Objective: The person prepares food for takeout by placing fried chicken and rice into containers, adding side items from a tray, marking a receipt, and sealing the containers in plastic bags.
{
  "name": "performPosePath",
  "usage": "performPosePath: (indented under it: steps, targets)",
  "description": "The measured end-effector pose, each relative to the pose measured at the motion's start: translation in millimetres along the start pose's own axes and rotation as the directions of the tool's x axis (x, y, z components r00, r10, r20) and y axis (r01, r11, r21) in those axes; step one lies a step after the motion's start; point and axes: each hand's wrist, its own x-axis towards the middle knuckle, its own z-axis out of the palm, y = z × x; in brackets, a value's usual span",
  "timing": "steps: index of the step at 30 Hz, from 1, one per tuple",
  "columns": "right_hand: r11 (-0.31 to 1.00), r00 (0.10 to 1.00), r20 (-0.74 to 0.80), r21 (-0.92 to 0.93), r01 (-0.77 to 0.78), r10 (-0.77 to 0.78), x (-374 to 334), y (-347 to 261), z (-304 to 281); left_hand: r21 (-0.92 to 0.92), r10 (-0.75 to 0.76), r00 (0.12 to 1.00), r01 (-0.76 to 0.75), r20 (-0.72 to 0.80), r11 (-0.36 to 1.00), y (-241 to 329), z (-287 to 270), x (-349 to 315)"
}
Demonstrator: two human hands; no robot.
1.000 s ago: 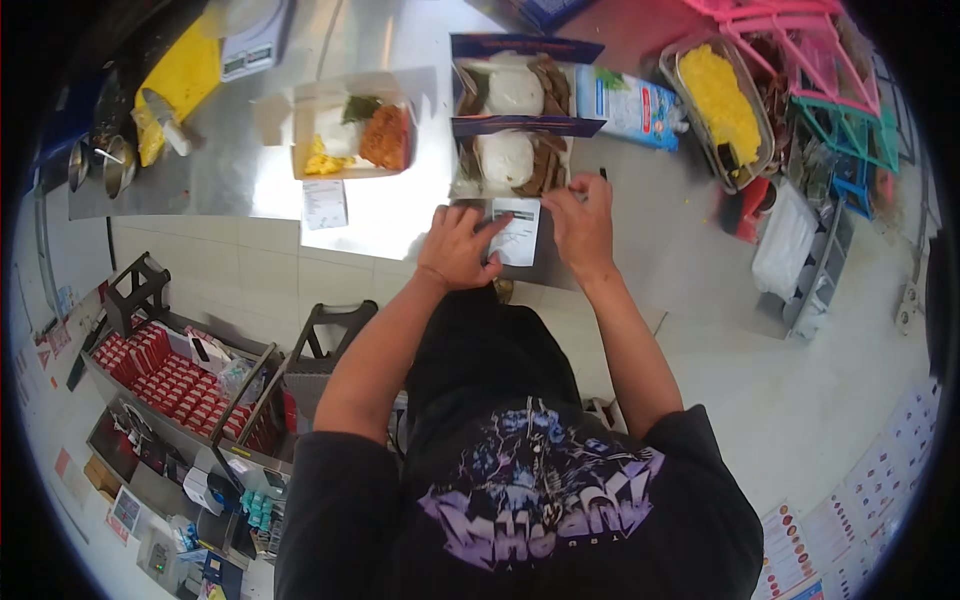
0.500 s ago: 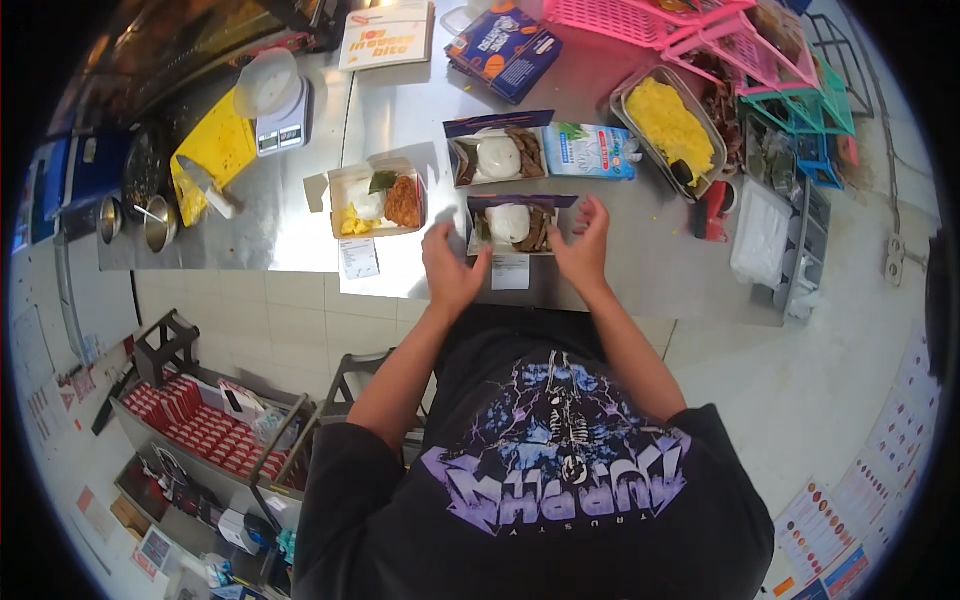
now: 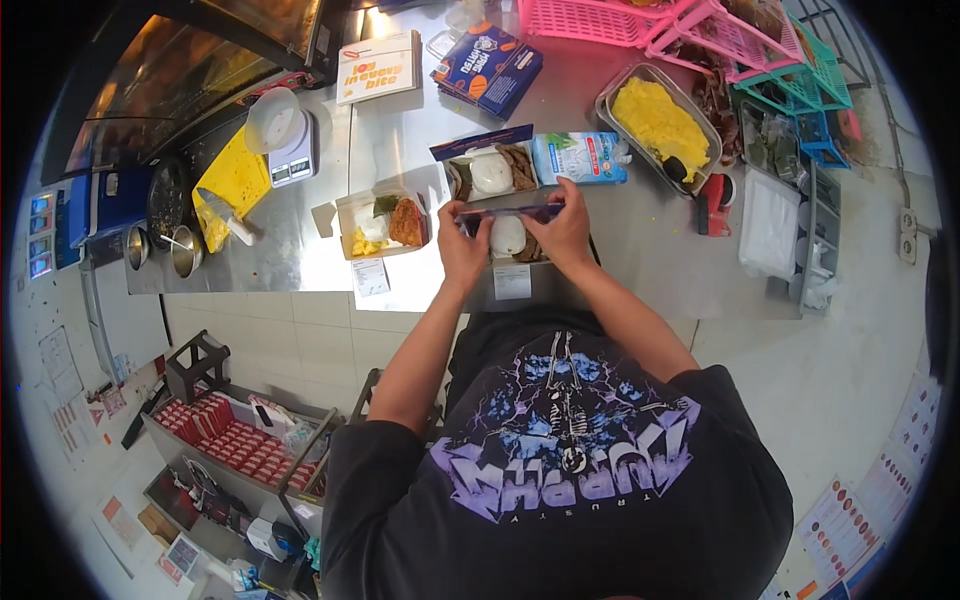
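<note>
A dark blue takeaway meal box (image 3: pixel 512 212) stands in front of me at the table's near edge. Inside lie a white rice mound (image 3: pixel 507 238) and brown meat slices (image 3: pixel 531 247), partly covered by the tilted lid. My left hand (image 3: pixel 464 252) pinches the lid's left end; my right hand (image 3: pixel 567 232) grips its right end. A paper slip (image 3: pixel 513 282) hangs at the box's front. Just behind is a second open box (image 3: pixel 484 137) with similar rice and meat. Left of my hands sits an open box (image 3: pixel 347 221) with rice, yellow egg and a fried piece.
A white-blue pouch (image 3: pixel 580 157) lies behind my right hand. Further right is a metal tray (image 3: pixel 607 103) of yellow food, beside a red tape dispenser (image 3: pixel 713 206). To the left are a scale (image 3: pixel 292 165), a knife (image 3: pixel 228 217) and metal bowls (image 3: pixel 186 258). Pink baskets (image 3: pixel 600 22) stand at the back.
My hands have closed in from beside the near box onto the ends of its lid. The lid now leans forward over the food. The whole view has shifted slightly.
</note>
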Motion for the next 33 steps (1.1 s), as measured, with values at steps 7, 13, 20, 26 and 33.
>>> performPosePath:
  steps: [7,13,20,26,33]
  targets:
    - [0.978,0.993,-0.115,0.199,0.056,-0.034,-4,8,7,-0.165,0.061,0.971,-0.102,-0.232,0.981,6,28,6]
    - [0.95,0.928,0.212,0.142,0.28,-0.305,4,24,-54,-0.022,0.2,0.968,-0.199,0.149,0.98,-22,-29,-3]
    - [0.919,0.796,0.463,0.25,0.305,-0.39,-8,60,-77,0.099,0.448,0.792,-0.529,0.415,0.843,-50,-55,-8]
    - [0.893,0.661,0.673,0.0,0.45,-0.333,-29,92,-73,0.292,0.391,0.578,-0.757,0.716,0.585,-71,-67,-22]
    - [0.832,0.64,0.676,-0.072,0.55,-0.365,-39,58,-85,0.298,0.272,0.692,-0.585,0.669,0.754,-33,-63,-44]
